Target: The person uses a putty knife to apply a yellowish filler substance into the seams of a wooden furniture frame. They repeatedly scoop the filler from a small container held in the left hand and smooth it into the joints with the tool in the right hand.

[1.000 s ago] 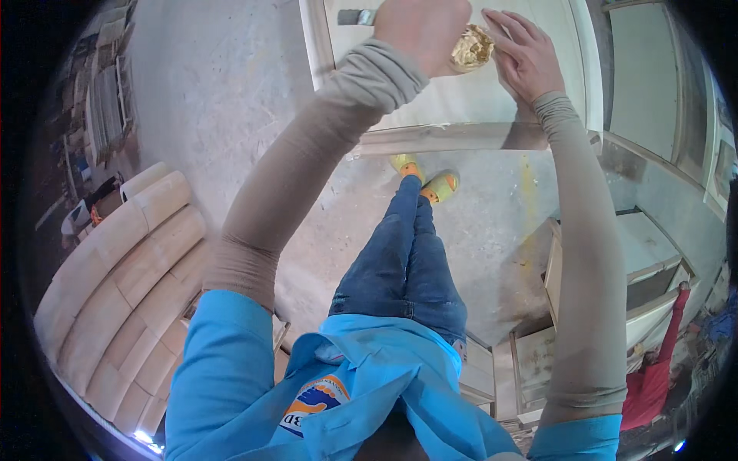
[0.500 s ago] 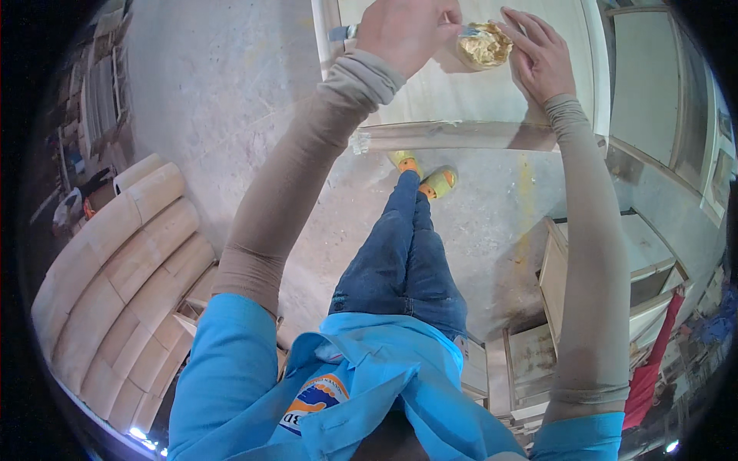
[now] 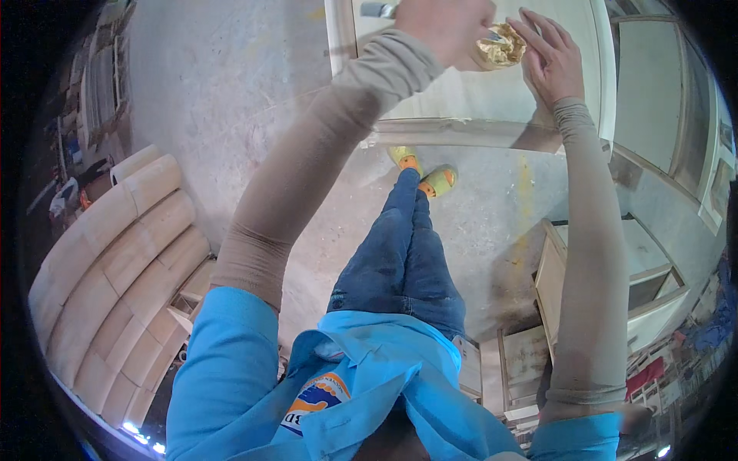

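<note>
A crumpled gold foil cup sits on a pale wooden panel at the top of the view. My left hand, somewhat blurred, is closed around a slim tool whose grey-blue end pokes out on the left. The tool's other end points toward the cup's opening, mostly hidden by my fingers; its kind does not show. On the cup's right side is my right hand, fingers stretched out and apart, with fingertips at the foil rim.
Stacked curved wooden panels stand at the left. To the right are wooden drawer-like boxes and a large framed panel. My feet in yellow slippers rest on the concrete floor, just below the panel's near edge.
My left hand has moved right and a little farther away, tilting the tool. The view has shifted slightly. My right hand stays beside the foil cup.
</note>
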Tool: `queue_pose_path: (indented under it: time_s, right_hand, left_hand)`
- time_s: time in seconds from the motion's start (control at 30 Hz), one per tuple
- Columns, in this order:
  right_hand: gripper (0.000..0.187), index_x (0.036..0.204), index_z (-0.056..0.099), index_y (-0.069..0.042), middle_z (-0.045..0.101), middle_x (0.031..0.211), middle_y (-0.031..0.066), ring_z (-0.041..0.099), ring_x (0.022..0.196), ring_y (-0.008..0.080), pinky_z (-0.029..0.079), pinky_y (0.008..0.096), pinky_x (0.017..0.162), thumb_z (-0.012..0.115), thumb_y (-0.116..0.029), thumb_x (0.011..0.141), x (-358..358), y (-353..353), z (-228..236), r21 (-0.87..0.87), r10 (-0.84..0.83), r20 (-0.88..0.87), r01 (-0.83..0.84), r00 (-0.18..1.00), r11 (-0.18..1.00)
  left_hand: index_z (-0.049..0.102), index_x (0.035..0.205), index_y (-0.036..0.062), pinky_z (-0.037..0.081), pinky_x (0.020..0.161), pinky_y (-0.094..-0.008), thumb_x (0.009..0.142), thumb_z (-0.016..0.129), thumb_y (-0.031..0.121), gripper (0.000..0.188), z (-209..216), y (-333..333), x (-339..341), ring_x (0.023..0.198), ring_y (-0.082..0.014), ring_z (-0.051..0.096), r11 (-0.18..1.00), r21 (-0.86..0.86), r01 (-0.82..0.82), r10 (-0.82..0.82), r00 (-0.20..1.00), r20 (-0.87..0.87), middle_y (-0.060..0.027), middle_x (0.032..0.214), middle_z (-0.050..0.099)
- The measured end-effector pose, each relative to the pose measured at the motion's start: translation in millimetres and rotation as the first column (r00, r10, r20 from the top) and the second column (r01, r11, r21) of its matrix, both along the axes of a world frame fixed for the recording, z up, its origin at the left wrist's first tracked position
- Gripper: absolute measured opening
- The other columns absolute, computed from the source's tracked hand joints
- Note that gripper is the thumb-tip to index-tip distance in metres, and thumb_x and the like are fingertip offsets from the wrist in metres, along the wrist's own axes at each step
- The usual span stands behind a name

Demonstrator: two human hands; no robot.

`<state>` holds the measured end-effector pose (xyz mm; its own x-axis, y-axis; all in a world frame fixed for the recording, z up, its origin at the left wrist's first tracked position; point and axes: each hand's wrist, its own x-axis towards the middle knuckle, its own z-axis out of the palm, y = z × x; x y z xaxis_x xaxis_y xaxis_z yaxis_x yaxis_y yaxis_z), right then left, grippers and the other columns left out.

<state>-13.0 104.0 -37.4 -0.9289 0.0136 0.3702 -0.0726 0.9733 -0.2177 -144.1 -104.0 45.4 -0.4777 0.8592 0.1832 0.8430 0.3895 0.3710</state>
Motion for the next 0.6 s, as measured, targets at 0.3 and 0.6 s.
queue_pose_path:
  time_s: [0.3,0.6]
  right_hand:
    - [0.038,0.120,0.072,-0.013,0.062,0.135,0.0128,0.054,0.126,0.0365,0.041,0.0481,0.110,0.060,-0.007,0.085,1.9,-24.1,19.5,-0.175,-0.140,0.017,0.141,0.990,0.974]
    - [0.054,0.137,0.066,-0.028,0.061,0.141,0.0018,0.057,0.127,0.0290,0.046,0.0426,0.110,0.054,-0.008,0.088,-2.8,-1.5,3.5,-0.052,-0.018,-0.040,0.015,0.999,0.999]
  left_hand:
    - [0.073,0.093,0.0056,0.052,0.073,-0.0312,0.090,0.072,0.015,0.010,4.5,-72.6,-0.2,0.075,-0.0198,0.063,0.985,0.100,-0.141,0.033,0.720,0.693,-0.0065,0.081,0.068]
    - [0.075,0.090,0.0085,0.051,0.076,-0.0352,0.080,0.077,0.007,0.010,-19.0,-151.0,44.6,0.082,-0.0240,0.060,0.990,0.132,-0.049,0.004,0.947,0.320,-0.0042,0.085,0.067]
